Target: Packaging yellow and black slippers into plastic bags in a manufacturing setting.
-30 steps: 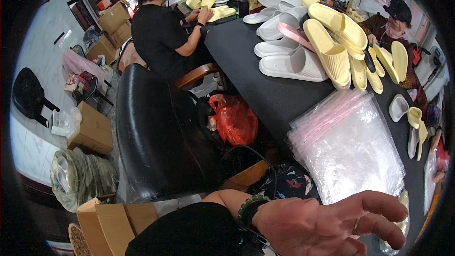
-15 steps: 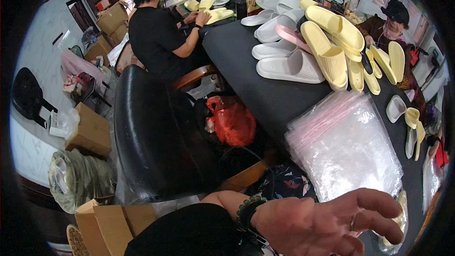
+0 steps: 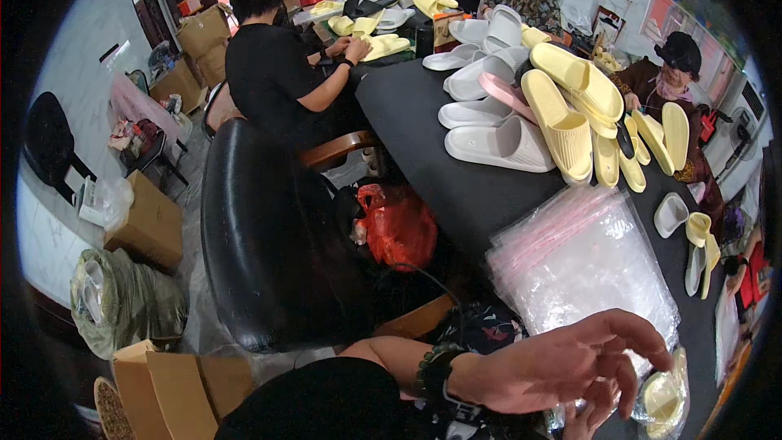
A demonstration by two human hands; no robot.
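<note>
Left hand (image 3: 521, 371) reaches in from the near side, fingers parted and loosely bent, gripping nothing visible; contact with the clear bags (image 3: 586, 269) cannot be confirmed. Right hand cannot be made out. The bags lie stacked just beyond the left hand, their left corner at the left edge of the table (image 3: 407, 102). One bagged yellow slipper (image 3: 664, 399) sits just right of the fingers, near the table's right edge. Bare tabletop runs between the left edge and the grey slippers (image 3: 497, 145) farther off. A black chair (image 3: 261, 236) limits room on the left.
</note>
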